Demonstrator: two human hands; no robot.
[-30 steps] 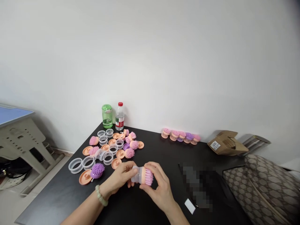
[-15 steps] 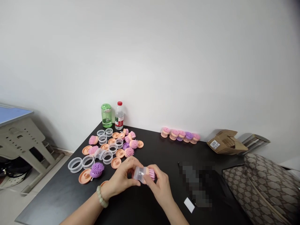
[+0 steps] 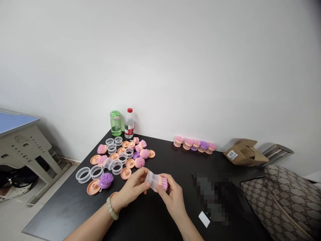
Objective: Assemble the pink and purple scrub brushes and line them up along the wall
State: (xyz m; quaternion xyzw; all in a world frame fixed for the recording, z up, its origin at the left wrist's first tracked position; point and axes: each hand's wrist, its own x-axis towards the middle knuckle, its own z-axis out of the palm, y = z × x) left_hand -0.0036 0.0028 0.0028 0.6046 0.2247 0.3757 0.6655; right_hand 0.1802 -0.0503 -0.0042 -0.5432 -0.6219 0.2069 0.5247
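My left hand (image 3: 135, 184), with a pale green bead bracelet at the wrist, pinches a clear plastic ring piece (image 3: 151, 180). Joined to or pressed against that piece is a brush head (image 3: 164, 183) with pink bristles and an orange base, gripped by my right hand (image 3: 172, 194). Left of my hands lie a purple brush head (image 3: 106, 180), orange discs (image 3: 125, 173), several clear rings (image 3: 96, 172) and more pink brush heads (image 3: 139, 163). Several assembled brushes (image 3: 195, 144) stand in a row near the wall.
A green container (image 3: 115, 124) and a red-capped bottle (image 3: 129, 124) stand at the back left of the black table (image 3: 60, 201). On the right are a brown paper bag (image 3: 244, 152), a shiny cylinder (image 3: 277, 154), a patterned bag (image 3: 288, 197) and a white card (image 3: 204, 219).
The clear piece has tilted and its open end has risen a little between my hands. My left fingers have shifted along it. The whole view has moved slightly.
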